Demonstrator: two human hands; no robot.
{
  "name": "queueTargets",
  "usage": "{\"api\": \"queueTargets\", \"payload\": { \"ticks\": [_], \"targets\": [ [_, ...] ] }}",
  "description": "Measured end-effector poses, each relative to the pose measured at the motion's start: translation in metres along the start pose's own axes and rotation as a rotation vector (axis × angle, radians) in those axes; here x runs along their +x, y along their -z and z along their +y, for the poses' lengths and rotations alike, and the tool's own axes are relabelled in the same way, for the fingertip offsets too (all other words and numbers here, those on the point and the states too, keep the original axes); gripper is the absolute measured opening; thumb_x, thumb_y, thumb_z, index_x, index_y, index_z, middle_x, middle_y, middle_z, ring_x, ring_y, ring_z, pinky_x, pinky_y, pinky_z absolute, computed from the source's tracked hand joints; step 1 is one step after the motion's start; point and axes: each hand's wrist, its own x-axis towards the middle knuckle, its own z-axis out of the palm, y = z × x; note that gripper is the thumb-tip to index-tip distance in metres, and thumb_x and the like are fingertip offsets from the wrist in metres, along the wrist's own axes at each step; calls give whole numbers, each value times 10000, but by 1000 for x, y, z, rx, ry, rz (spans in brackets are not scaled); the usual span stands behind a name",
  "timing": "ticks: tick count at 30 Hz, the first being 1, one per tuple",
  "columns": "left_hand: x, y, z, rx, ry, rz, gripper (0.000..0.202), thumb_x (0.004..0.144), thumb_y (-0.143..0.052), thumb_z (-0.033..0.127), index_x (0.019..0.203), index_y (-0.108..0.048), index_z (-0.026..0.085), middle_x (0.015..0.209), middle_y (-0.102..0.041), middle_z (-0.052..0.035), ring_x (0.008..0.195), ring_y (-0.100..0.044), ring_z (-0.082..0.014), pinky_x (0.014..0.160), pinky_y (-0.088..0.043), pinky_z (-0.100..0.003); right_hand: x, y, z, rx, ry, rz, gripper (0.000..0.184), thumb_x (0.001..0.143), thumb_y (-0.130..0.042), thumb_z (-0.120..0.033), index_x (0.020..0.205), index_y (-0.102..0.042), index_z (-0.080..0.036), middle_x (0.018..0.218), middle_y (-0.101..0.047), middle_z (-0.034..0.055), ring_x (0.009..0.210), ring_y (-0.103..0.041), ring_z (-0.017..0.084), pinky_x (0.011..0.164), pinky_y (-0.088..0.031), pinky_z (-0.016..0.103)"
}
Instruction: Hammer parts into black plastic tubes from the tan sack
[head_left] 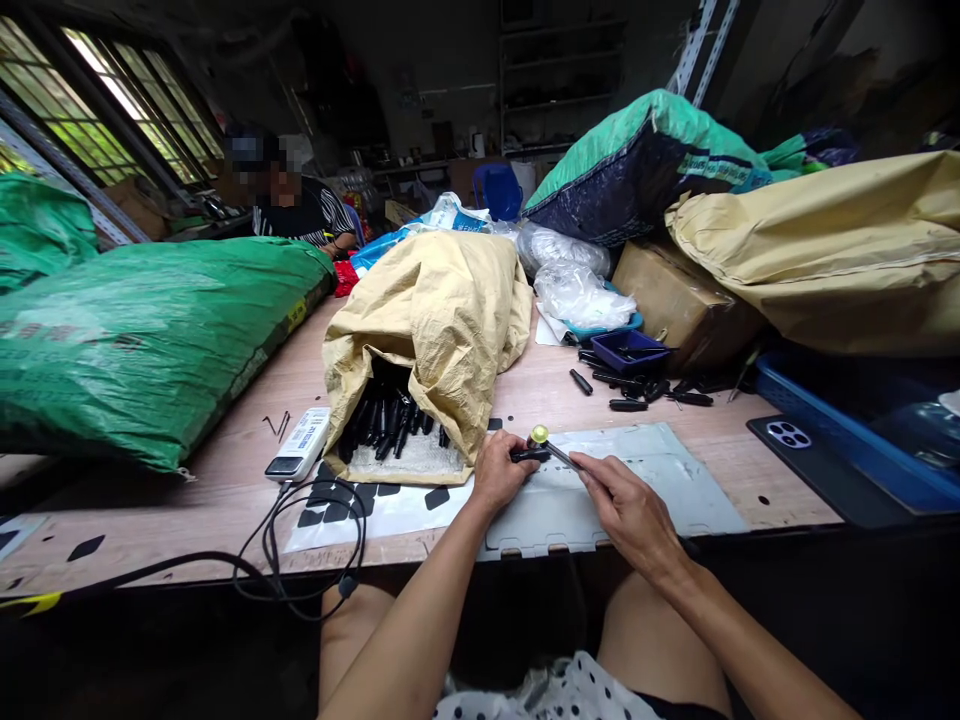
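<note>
My left hand [496, 472] is closed around a small black handle piece [529, 455] held just above the grey metal sheet [660, 480]. My right hand [626, 505] pinches a thin dark rod [562, 456] whose far end meets that black piece, beside a small yellow-green cap [538, 435]. Directly behind my left hand lies a tan woven sack [442, 310], its mouth open toward me and full of several black handle pieces [386, 420].
A green sack [150, 340] fills the left of the wooden table [225, 470]. A white power bank [298, 445] with a black cable lies near it. Loose black pieces [630, 385], a blue tray [628, 350], a phone [817, 460], boxes and sacks crowd the right. Another person [296, 205] sits far back.
</note>
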Motion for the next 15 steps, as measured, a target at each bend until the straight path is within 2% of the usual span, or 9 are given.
{"api": "queueTargets", "payload": {
  "ticks": [10,15],
  "targets": [
    [1,-1,3,5,38,22,188,705,-852,190,833,-716,217,923,-659,-11,980,-574,-226,855,-439,-338,1,1,-8,-97,42,35,383,1044,-422,-361,1329,-676,-329,1014,-718,29,877,-690,172,776,-547,290],
    [1,-1,3,-11,34,8,186,707,-852,186,850,-738,221,946,-669,-11,999,-577,-226,865,-439,-337,0,-2,-12,-130,53,60,412,1055,-405,-383,1388,-644,-344,957,-693,26,860,-693,166,734,-525,268]
  ]
}}
